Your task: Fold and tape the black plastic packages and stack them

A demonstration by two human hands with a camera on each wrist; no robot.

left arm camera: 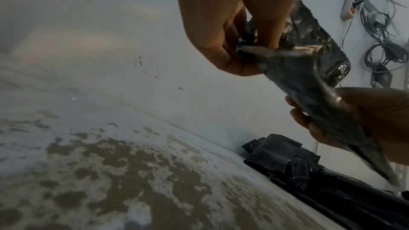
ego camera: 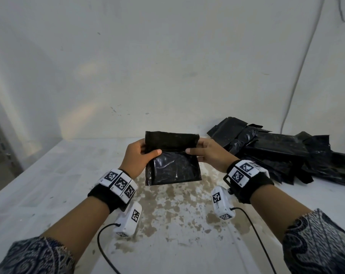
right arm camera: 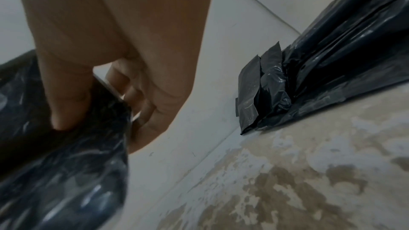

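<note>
A black plastic package hangs in the air above the table, its upper flap standing up above the glossy body. My left hand pinches its left edge, thumb on the front. My right hand pinches the right edge the same way. In the left wrist view the package stretches between my left hand and my right hand. The right wrist view shows my right hand with thumb and fingers clamped on the crinkled plastic.
A loose pile of black plastic packages lies at the back right against the wall, also seen as the pile and the pile. The white table has worn brown patches. Cables and a power strip hang on the wall.
</note>
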